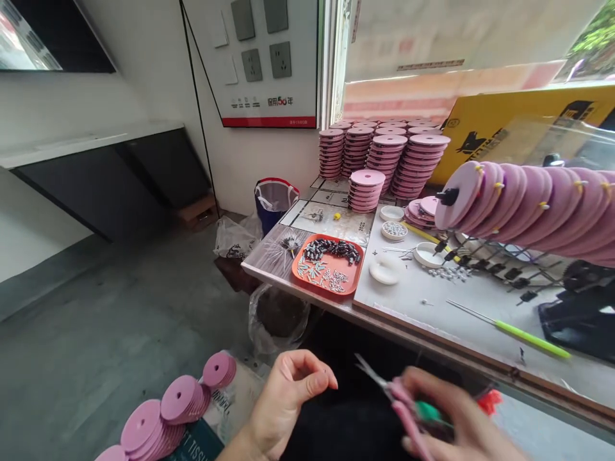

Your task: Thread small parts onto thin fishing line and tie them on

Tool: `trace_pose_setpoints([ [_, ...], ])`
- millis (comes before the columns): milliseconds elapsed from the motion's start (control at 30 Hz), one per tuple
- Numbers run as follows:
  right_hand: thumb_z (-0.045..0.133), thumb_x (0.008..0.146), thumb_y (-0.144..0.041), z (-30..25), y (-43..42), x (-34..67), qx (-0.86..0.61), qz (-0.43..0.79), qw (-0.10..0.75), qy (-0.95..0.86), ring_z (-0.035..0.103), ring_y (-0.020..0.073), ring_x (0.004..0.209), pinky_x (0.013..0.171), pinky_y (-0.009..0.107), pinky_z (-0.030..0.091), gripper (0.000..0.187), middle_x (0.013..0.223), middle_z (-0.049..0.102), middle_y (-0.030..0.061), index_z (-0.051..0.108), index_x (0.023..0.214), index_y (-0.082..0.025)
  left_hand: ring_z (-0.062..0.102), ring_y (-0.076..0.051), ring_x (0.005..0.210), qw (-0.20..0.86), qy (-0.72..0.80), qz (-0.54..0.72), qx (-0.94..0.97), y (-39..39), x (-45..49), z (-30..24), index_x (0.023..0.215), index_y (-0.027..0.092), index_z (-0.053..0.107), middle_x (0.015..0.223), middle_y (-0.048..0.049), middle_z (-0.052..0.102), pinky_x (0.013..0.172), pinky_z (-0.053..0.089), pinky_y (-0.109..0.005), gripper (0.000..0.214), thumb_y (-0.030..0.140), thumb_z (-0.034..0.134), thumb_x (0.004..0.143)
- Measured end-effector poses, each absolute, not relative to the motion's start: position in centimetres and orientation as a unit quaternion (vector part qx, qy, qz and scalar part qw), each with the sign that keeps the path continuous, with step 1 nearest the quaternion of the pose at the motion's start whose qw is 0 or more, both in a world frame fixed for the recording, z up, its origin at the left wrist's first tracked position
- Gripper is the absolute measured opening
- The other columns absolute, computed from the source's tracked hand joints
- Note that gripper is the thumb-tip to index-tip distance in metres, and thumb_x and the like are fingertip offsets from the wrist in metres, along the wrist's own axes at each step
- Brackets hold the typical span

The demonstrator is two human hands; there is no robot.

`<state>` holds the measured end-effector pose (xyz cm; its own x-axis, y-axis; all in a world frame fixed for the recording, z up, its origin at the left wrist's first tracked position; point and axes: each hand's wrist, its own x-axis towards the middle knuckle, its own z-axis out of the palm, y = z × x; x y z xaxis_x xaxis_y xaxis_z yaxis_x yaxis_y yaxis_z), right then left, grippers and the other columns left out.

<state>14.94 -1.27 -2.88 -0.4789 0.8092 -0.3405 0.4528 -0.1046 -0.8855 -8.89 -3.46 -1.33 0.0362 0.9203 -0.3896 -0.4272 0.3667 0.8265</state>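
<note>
My left hand (pixel 288 390) is low in the middle of the head view, its fingers curled in a pinch; whatever they hold is too small to make out. My right hand (pixel 451 416) is beside it, blurred, closed on pink-handled scissors (pixel 394 397) with the blades pointing up and left. A green piece and a red piece show near that hand. A long row of pink discs (pixel 533 205) strung on a rod hangs at the right over the table (pixel 432 301). More strung pink discs (pixel 168 410) lie at the lower left by my lap.
Stacks of pink discs (pixel 384 153) stand at the table's back. An orange tray (pixel 329 266) holds small dark and silver parts. White dishes (pixel 394 230), a green-handled needle tool (pixel 519 333), a yellow board (pixel 519 121) and a blue bin (pixel 273 198) are nearby. Bags lie on the floor.
</note>
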Motion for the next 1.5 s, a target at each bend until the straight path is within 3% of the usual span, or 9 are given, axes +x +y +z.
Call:
trace_pose_setpoints([
  [67, 0.069, 0.066, -0.031, -3.1, -0.9, 12.2, -0.441, 0.619, 0.141, -0.635, 0.041, 0.0095, 0.059, 0.052, 0.019, 0.033, 0.029, 0.063, 0.045, -0.0062, 0.044, 0.068, -0.018, 0.052, -0.01, 0.061, 0.692, 0.459, 0.509, 0.226, -3.7, -8.9, -1.4, 0.054, 0.015, 0.065, 0.059, -0.0003, 0.067, 0.063, 0.037, -0.019, 0.02, 0.026, 0.082, 0.055],
  [133, 0.066, 0.065, -0.032, -3.1, -0.6, 10.3, -0.41, 0.66, 0.128, -0.616, 0.032, 0.0085, 0.057, 0.05, 0.019, 0.027, 0.031, 0.061, 0.037, -0.0072, 0.038, 0.066, -0.019, 0.054, -0.01, 0.061, 0.711, 0.436, 0.516, 0.196, -3.8, -9.0, -1.6, 0.054, 0.015, 0.065, 0.059, -0.0006, 0.067, 0.064, 0.038, -0.019, 0.021, 0.025, 0.083, 0.053],
  [267, 0.066, 0.064, -0.031, -2.9, -0.4, 9.4, -0.403, 0.694, 0.119, -0.584, 0.027, 0.0086, 0.056, 0.049, 0.019, 0.023, 0.031, 0.059, 0.033, -0.0078, 0.037, 0.064, -0.019, 0.055, -0.009, 0.06, 0.738, 0.405, 0.516, 0.159, -3.7, -9.3, -2.2, 0.054, 0.014, 0.064, 0.06, -0.0013, 0.066, 0.063, 0.039, -0.018, 0.022, 0.023, 0.084, 0.052],
  [1033, 0.053, 0.064, -0.015, -2.7, -0.5, 9.4, -0.391, 0.696, 0.118, -0.59, 0.034, 0.0083, 0.055, 0.048, 0.018, 0.027, 0.016, 0.057, 0.04, -0.0061, 0.038, 0.061, -0.019, 0.053, -0.01, 0.059, 0.775, 0.364, 0.496, 0.144, -3.5, -9.7, -2.6, 0.053, 0.013, 0.062, 0.058, -0.002, 0.063, 0.059, 0.037, -0.02, 0.021, 0.02, 0.083, 0.055],
  [1500, 0.053, 0.066, -0.016, -3.4, -0.5, 9.7, -0.389, 0.686, 0.109, -0.605, 0.032, 0.0086, 0.055, 0.048, 0.019, 0.024, 0.014, 0.058, 0.039, -0.0061, 0.04, 0.061, -0.018, 0.051, -0.01, 0.058, 0.77, 0.376, 0.495, 0.144, -3.6, -9.8, -2.6, 0.052, 0.014, 0.06, 0.056, -0.0015, 0.062, 0.059, 0.037, -0.02, 0.025, 0.023, 0.084, 0.053],
])
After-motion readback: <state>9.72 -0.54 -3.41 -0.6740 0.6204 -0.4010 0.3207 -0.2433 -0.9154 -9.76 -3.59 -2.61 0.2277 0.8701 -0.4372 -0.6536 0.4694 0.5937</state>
